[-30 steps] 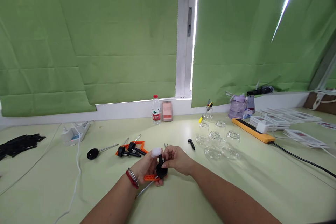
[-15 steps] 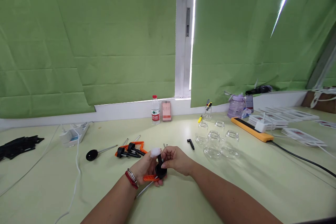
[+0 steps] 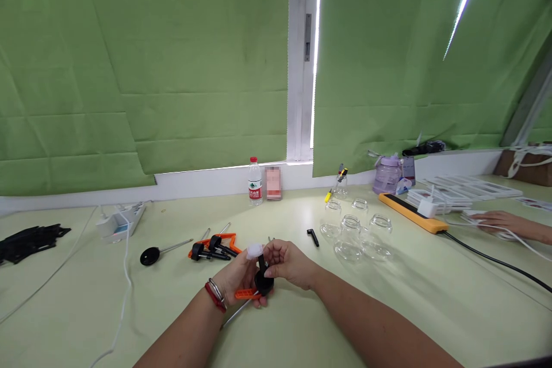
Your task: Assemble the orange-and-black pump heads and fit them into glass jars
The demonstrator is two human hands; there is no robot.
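Note:
In the head view, my left hand (image 3: 238, 277) is closed around a black round fitting (image 3: 264, 283) at the lower middle. An orange handle piece (image 3: 246, 294) and a metal rod (image 3: 236, 315) stick out from it toward the lower left. A black stem rises from the fitting, with a translucent white piece (image 3: 254, 250) near its top. My right hand (image 3: 288, 263) pinches close against the stem from the right; what lies between its fingertips is partly hidden. Left of my hands lie similar black and orange assemblies (image 3: 214, 247).
Several clear glass jars (image 3: 348, 238) stand to the right, near a small black crank-shaped part (image 3: 313, 237). A black disc with a rod (image 3: 150, 256) lies left. Farther right are an orange power strip (image 3: 411, 214) and another person's hand (image 3: 500, 222).
Another person's hand has come in at the right edge, onto the white items there. My own hands hold nearly the same position on the fitting.

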